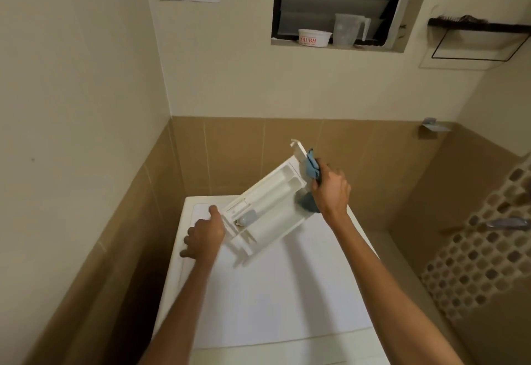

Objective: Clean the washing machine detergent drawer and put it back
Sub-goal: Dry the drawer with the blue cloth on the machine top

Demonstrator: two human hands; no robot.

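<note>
Detergent drawer (268, 202) tilts, long axis up-right over washing machine (275, 293); left hand (205, 235) grips its lower end, right hand (333, 188) clutches blue cloth (312, 167)

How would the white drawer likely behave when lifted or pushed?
Probably stiff: the drawer keeps its shape though tilted. Likely light: the left hand grips one end while the right hand presses a cloth on the other. It may slide on the smooth washer top.
</note>
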